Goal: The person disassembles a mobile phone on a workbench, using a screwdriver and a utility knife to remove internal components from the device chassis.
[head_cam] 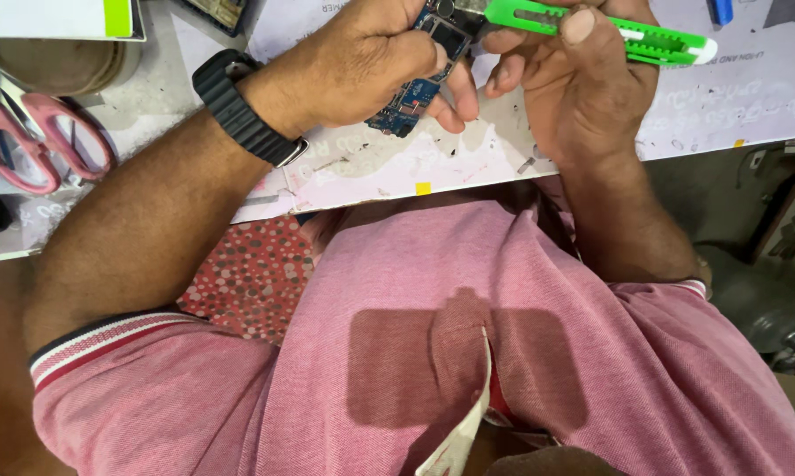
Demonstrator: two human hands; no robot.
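L hand fingers pinch blue circuit board above tabletop; R hand fingers clamp green utility knife at it. I judge board light, stiff, fragile; grip by edges.

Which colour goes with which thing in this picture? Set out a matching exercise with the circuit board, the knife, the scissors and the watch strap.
Things:
1. circuit board
2. knife
3. scissors
4. watch strap

Colours:
a. pink
b. black
c. green
d. blue

Pairs: 1-d, 2-c, 3-a, 4-b. The left hand holds the circuit board; the right hand holds the knife.
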